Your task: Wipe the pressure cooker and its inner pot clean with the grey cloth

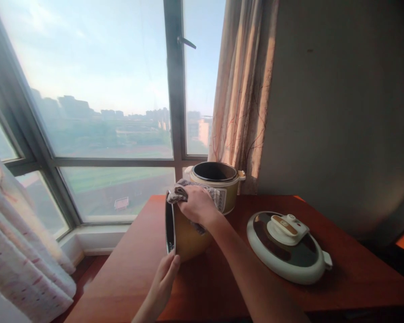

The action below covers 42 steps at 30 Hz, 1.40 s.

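Observation:
My left hand [165, 274] grips the lower rim of an inner cooking pot [188, 240], which is tipped on its side with its dark opening facing left. The outside of the pot is gold-coloured. At the upper rim, my right hand [200, 204] is closed on a grey cloth [179, 192] pressed against the pot. Part of the cloth hangs down below the hand along the pot's wall. Behind the pot stands the pressure cooker body [229, 190], with a dark open top and a label on its front. My right hand and the cloth hide some of it.
On the right of the reddish-brown table [121, 269] lies the cooker lid [287, 246], handle side up. A curtain [244, 89] hangs behind the cooker body, beside the window [111, 89]. Another curtain [20, 251] is at the lower left.

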Each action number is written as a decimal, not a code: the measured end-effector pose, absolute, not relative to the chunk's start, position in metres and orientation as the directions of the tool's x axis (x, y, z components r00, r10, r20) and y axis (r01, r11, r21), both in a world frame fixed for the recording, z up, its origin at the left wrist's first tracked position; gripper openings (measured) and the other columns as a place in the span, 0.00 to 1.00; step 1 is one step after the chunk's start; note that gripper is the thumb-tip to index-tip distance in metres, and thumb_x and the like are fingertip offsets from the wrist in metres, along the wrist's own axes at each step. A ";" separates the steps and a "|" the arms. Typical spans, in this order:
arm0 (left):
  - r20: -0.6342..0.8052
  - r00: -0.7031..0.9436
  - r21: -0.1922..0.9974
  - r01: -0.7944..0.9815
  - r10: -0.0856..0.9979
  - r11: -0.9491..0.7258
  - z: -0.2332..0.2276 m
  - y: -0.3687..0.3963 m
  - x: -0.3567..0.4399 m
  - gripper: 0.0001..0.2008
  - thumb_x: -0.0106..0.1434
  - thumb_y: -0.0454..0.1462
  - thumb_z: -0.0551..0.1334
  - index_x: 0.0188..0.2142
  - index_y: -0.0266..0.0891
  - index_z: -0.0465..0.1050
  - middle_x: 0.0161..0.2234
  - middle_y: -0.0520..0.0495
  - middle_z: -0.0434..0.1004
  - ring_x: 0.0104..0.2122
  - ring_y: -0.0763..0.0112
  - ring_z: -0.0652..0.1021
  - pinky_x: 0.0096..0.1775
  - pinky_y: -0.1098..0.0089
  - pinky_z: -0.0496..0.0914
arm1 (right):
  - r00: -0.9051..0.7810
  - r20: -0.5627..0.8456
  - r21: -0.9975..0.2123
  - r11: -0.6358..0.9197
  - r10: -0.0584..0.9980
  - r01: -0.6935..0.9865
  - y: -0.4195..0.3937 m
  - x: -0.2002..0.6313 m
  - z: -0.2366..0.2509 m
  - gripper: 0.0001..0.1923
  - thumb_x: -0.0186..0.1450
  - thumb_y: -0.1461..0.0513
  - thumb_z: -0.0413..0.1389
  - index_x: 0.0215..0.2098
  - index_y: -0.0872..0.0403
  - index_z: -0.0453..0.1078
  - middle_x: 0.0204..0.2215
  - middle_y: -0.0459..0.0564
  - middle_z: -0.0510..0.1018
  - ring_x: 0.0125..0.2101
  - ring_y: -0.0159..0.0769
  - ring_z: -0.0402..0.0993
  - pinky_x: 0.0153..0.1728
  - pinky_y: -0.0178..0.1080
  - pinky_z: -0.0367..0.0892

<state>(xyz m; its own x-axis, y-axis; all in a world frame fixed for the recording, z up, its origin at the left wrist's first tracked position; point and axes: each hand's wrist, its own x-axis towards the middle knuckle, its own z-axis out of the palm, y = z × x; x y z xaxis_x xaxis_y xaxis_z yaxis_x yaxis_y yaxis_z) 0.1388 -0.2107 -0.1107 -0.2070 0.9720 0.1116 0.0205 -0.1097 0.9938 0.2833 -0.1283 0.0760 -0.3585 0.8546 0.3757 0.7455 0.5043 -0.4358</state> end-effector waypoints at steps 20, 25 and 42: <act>0.055 -0.216 0.987 -0.135 0.975 -0.085 -0.092 -0.214 0.152 0.30 0.55 0.63 0.64 0.30 0.36 0.79 0.29 0.46 0.81 0.33 0.61 0.77 0.38 0.67 0.73 | -0.370 0.766 -0.091 0.659 0.525 0.747 -0.208 0.309 -0.117 0.45 0.57 0.60 0.54 0.72 0.53 0.50 0.73 0.53 0.47 0.71 0.58 0.40 0.66 0.63 0.44; -0.042 -0.191 0.970 -0.244 0.981 -0.006 -0.076 -0.214 0.158 0.31 0.52 0.62 0.67 0.37 0.35 0.81 0.38 0.42 0.84 0.43 0.54 0.80 0.49 0.60 0.73 | -0.366 0.789 -0.050 0.644 0.494 0.763 -0.214 0.314 -0.145 0.43 0.57 0.61 0.53 0.71 0.55 0.53 0.72 0.55 0.51 0.71 0.59 0.40 0.64 0.63 0.49; -0.114 -0.062 0.890 -0.450 0.992 0.074 -0.024 -0.218 0.178 0.29 0.51 0.54 0.72 0.45 0.36 0.82 0.43 0.41 0.85 0.52 0.49 0.79 0.55 0.56 0.72 | -0.326 0.721 -0.272 0.682 0.612 0.678 -0.189 0.317 -0.008 0.39 0.56 0.58 0.55 0.67 0.50 0.60 0.69 0.49 0.61 0.68 0.52 0.52 0.68 0.54 0.37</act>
